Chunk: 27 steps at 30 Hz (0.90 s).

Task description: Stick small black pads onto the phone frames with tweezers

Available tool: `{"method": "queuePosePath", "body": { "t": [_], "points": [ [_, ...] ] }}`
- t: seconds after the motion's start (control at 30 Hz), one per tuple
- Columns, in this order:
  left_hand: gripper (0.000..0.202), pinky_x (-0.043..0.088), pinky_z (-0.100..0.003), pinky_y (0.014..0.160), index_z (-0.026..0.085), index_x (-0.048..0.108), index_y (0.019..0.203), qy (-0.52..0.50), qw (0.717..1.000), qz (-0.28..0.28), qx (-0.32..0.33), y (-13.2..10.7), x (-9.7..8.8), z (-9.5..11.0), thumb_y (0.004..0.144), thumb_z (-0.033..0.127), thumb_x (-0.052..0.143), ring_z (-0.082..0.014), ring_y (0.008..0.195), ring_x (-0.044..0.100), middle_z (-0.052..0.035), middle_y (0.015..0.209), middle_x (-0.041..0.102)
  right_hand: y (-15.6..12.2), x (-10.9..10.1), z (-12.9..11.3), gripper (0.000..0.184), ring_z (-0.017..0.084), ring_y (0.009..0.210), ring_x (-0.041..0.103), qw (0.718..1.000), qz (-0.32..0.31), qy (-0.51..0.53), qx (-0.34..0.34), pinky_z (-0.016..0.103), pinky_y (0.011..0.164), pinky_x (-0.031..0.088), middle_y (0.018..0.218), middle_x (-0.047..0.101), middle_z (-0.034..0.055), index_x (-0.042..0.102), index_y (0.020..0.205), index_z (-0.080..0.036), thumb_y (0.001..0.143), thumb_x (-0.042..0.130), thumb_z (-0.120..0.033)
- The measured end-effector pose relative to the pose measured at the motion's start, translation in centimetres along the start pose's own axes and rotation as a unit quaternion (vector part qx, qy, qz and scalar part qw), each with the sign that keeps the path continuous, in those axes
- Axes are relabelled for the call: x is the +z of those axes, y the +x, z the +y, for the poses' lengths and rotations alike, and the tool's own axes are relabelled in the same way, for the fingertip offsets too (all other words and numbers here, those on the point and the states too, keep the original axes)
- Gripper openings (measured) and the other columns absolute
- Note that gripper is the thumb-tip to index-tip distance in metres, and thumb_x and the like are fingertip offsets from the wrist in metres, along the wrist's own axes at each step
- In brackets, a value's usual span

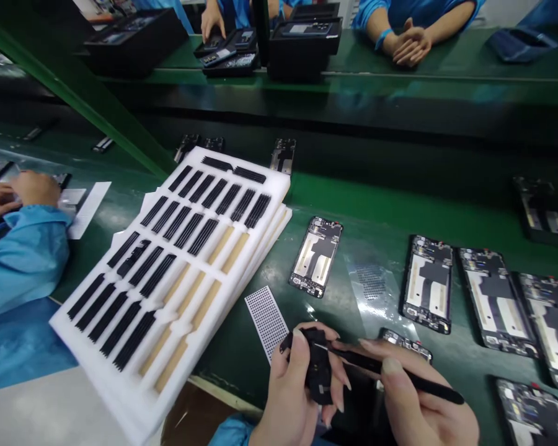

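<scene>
My left hand is closed around a small black plastic phone part, gripped between thumb and fingers near the front of the bench. Black tweezers are pinched in my right hand, their tips reaching the upper part of the black piece. Whether the tips hold anything is too small to tell. Just behind my left hand lies a white sheet of black dots. Beyond it an opened phone rests with its insides up. Another phone is partly hidden behind my right hand.
A white foam tray with slots of black parts lies tilted on similar trays at left. Several opened phones line the right side, near a clear film. A green post slants across the left. Co-workers' hands show opposite and at left.
</scene>
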<state>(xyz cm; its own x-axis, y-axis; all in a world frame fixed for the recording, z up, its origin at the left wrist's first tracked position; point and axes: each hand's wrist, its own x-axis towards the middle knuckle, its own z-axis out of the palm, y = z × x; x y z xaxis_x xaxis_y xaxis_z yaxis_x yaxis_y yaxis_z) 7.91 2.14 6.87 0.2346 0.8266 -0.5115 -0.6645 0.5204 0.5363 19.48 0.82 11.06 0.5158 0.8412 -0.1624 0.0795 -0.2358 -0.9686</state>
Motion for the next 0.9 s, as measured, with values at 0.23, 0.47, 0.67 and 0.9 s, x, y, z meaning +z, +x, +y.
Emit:
{"method": "queuePosePath", "body": {
  "t": [0.23, 0.47, 0.67, 0.9],
  "points": [
    [0.044, 0.038, -0.011, 0.028, 0.015, 0.063, 0.098, -0.014, 1.0, 0.008, 0.004, -0.2, 0.0, 0.0, 0.093, 0.059, 0.059, -0.0086, 0.04, 0.054, -0.0019, 0.062, 0.067, -0.6, -0.4, 0.5, 0.024, 0.021, 0.074, 0.078, 1.0, 0.007, -0.018, -0.025, 0.024, 0.072, 0.065, 0.087, 0.081, 0.0039, 0.08, 0.086, -0.026, 0.092, 0.067, -0.045],
    [0.046, 0.039, -0.013, 0.029, 0.014, 0.064, 0.096, -0.002, 1.0, 0.022, 0.004, -0.7, 0.4, 0.0, 0.091, 0.06, 0.062, -0.0104, 0.041, 0.056, -0.0023, 0.06, 0.066, -0.9, -1.3, 1.2, 0.015, 0.017, 0.075, 0.076, 0.991, -0.018, -0.064, -0.117, 0.02, 0.074, 0.061, 0.085, 0.08, -0.0006, 0.079, 0.089, -0.029, 0.094, 0.066, -0.036],
    [0.038, 0.044, -0.015, 0.035, 0.015, 0.065, 0.103, -0.003, 0.999, 0.04, -0.005, -1.4, 0.3, 0.0, 0.086, 0.048, 0.074, -0.0119, 0.048, 0.057, -0.0012, 0.061, 0.064, -1.1, -1.9, 1.8, 0.028, 0.015, 0.079, 0.077, 0.959, -0.081, -0.091, -0.256, 0.022, 0.08, 0.06, 0.1, 0.08, -0.0031, 0.075, 0.107, -0.03, 0.092, 0.06, -0.012],
    [0.025, 0.042, -0.017, 0.041, 0.019, 0.064, 0.104, -0.014, 0.995, 0.099, 0.024, -2.5, -0.3, 1.2, 0.088, 0.038, 0.067, -0.012, 0.052, 0.053, 0.0002, 0.064, 0.06, 0.3, -3.5, 3.0, 0.016, 0.019, 0.081, 0.078, 0.942, -0.083, -0.133, -0.296, 0.024, 0.076, 0.062, 0.096, 0.081, 0.0019, 0.075, 0.101, -0.024, 0.094, 0.062, -0.019]
  ]
}}
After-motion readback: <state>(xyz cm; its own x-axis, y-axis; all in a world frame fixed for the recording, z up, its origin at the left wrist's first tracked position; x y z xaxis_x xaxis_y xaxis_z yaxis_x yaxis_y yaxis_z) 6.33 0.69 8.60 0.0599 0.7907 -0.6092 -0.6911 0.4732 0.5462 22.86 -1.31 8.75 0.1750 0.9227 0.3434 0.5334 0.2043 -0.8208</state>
